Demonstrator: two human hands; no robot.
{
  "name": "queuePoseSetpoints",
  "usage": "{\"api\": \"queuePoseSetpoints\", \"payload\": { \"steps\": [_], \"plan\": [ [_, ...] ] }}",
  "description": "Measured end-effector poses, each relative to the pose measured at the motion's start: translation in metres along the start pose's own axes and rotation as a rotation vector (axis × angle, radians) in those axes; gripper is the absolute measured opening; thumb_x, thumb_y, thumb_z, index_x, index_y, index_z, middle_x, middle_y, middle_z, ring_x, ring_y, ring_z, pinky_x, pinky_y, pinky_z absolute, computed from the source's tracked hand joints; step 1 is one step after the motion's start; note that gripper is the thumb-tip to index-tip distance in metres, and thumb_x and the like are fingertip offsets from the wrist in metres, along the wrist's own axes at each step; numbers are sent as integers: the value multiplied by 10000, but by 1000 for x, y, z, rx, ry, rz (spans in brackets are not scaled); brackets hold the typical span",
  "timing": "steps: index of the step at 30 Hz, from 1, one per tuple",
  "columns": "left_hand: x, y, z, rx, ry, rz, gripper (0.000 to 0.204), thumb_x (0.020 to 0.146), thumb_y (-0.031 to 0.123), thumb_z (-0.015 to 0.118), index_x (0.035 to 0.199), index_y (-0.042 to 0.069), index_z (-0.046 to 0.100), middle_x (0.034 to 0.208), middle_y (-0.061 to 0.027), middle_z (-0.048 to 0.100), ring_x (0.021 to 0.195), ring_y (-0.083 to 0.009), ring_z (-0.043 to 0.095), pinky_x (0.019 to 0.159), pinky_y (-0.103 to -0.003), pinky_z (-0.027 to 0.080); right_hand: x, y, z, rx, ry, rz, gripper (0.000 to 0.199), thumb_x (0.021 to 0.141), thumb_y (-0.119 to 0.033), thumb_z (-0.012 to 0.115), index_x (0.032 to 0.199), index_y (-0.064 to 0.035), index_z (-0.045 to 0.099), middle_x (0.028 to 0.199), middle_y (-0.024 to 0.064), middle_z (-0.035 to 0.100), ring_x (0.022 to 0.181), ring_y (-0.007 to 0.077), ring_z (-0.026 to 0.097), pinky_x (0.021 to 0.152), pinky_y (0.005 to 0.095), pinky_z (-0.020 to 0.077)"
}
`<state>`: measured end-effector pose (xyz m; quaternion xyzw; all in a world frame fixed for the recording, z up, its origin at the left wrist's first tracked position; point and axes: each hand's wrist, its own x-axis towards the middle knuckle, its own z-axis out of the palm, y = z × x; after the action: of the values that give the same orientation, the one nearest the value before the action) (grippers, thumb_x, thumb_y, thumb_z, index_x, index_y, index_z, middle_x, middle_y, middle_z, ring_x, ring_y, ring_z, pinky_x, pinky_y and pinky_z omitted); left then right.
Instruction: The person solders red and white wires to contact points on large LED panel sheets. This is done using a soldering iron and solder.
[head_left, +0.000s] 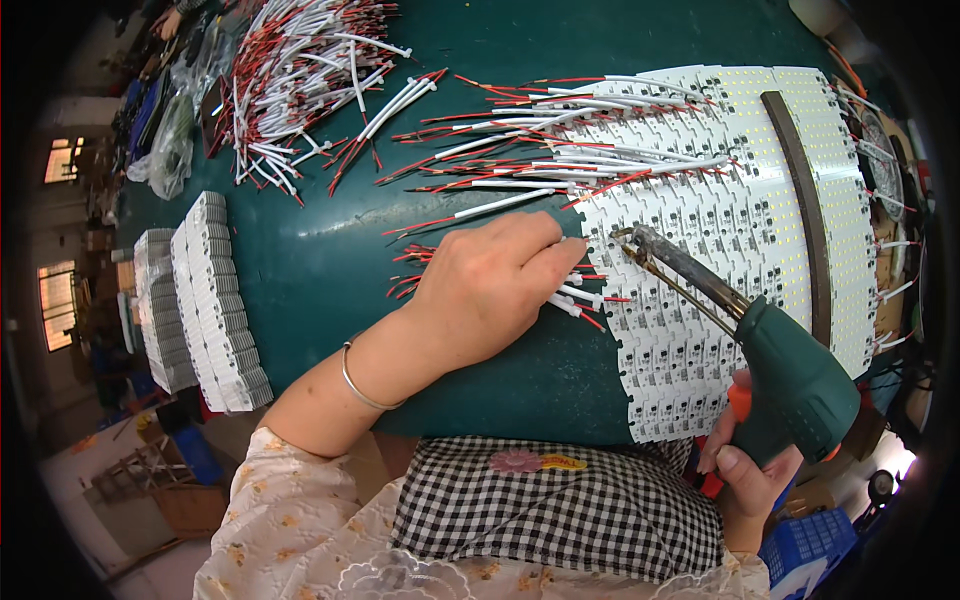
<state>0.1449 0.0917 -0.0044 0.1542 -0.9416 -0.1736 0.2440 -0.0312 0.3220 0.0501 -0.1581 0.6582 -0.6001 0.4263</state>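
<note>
My left hand (pixel 490 285) is closed over a small bundle of white-sleeved wires (pixel 580 298) with red ends, which stick out on both sides of it. Its pinched fingertips are at the left edge of a sheet of white circuit boards (pixel 680 350). In my right hand (pixel 750 478) is a dark green soldering gun (pixel 795 375) with an orange trigger. The gun's metal tip (pixel 628 240) points left, over the boards beside my left fingertips. Whether it touches a board I cannot tell. More white and red wires (pixel 640 162) lie across the far part of the sheet.
A large heap of white and red wires (pixel 310 80) lies at the far left on the green table (pixel 330 270). Stacked white boards (pixel 215 300) stand at the left edge. A dark bar (pixel 803 210) lies across the boards at right. A blue crate (pixel 810 550) is low at right.
</note>
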Motion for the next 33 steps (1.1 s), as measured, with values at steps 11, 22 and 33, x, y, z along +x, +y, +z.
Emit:
{"api": "queuePoseSetpoints", "payload": {
  "steps": [11,22,33],
  "plan": [
    [2,-7,4,-134,49,22,420,566,-132,566,943,38,640,794,-81,614,682,-242,622,545,-322,506,2,-5,9,-36,25,46,645,657,-91,718,1198,104,428,841,147,561,538,145,529,441,234,454],
    [3,-6,2,-152,5,-18,417,560,-148,564,927,30,649,770,-84,611,656,-232,619,534,-312,499,7,-6,11,-117,-59,101,616,672,-77,695,1206,69,426,797,124,541,554,143,528,467,238,461],
    [4,-6,0,-158,-12,-25,435,550,-148,557,937,32,642,768,-83,607,659,-232,619,534,-312,500,5,-5,4,-16,19,6,695,669,-152,735,1194,140,387,719,118,526,449,147,507,383,243,438]
  ]
}}
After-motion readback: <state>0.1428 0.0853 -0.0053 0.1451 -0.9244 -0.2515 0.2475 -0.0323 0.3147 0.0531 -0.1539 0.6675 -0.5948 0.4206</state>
